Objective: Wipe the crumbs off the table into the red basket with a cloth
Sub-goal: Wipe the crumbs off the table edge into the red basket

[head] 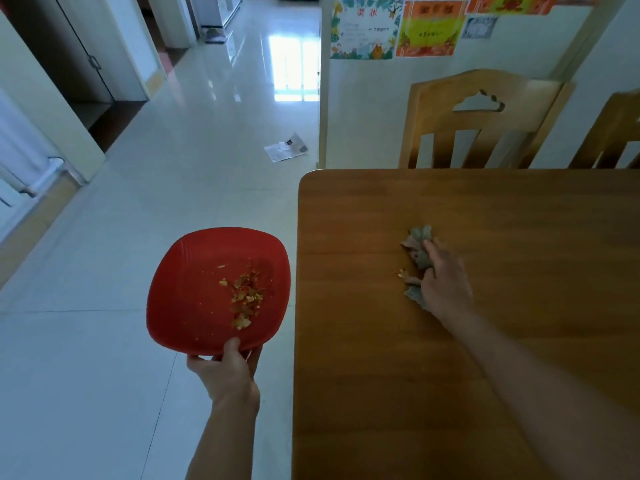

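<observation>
Crumbs [401, 273] lie just left of cloth-gripping right hand [445, 282].

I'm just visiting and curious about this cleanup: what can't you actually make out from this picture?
- Head view: crumbs under the cloth, if any; the cloth and right hand cover that patch of table.
- The left hand fingers under the red basket; the basket hides them.
- The table's right and near parts, cut off by the frame edges.
- The poster writing: too small and blurred.
- What the crumbs are: too small.
</observation>
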`<state>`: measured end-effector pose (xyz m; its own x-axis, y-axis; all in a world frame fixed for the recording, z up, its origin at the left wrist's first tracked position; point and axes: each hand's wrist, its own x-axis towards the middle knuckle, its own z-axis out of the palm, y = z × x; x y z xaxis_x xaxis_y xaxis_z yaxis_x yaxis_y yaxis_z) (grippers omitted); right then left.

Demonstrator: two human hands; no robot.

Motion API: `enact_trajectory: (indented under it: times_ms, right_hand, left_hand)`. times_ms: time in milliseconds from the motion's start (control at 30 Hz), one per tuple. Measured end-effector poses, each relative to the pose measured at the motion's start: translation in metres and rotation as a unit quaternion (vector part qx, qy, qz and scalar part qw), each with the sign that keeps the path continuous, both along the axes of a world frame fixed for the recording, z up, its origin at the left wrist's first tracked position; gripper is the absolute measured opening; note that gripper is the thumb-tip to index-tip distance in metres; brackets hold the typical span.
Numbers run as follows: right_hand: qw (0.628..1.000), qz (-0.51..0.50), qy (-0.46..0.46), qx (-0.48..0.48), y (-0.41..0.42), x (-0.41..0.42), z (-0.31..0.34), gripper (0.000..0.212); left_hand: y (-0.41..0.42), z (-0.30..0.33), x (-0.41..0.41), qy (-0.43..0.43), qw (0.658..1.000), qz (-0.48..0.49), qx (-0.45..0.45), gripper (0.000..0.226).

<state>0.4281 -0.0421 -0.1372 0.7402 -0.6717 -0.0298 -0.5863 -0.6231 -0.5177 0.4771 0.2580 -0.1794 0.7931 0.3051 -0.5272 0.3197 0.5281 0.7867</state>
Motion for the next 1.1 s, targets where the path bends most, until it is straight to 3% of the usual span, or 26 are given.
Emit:
enact_trajectory:
  times_ms: [267,400,533,633,833,1033,1100]
  right_hand:
    - [1.000,0.028,-0.008,-0.005,0.065,0.032,-0.001,0.052]
    - [0.997,0.041,-0.067,0.025,0.118,0.052,0.000,0.060]
    - [0.989,0.084,-0.120,0.013,0.180,0.075,-0.003,0.060]
    - [0.975,0.180,-0.127,0.005,0.212,0.086,-0.008,0.059]
    - [0.947,0.278,-0.147,-0.070,0.228,0.087,-0.004,0.052]
    - [0.950,0.246,-0.189,-0.034,0.242,0.086,0.004,0.062]
    - [0.951,0.263,-0.155,-0.051,0.247,0.086,0.003,0.057]
  left_hand:
    - [-0.002,-0.020,-0.011,0.039,0.997,-0.061,0.034,0.076]
    - [0.007,-0.020,-0.012,0.036,0.995,-0.084,0.027,0.075]
    - [0.012,-0.018,-0.012,0.046,0.995,-0.089,0.021,0.076]
    - [0.014,-0.016,-0.015,0.041,0.995,-0.091,0.019,0.077]
    - [0.028,-0.014,-0.022,0.041,0.994,-0.094,0.027,0.080]
    - [0.046,-0.012,-0.025,0.035,0.994,-0.093,0.038,0.081]
    - [0.052,-0.012,-0.026,0.035,0.994,-0.091,0.042,0.080]
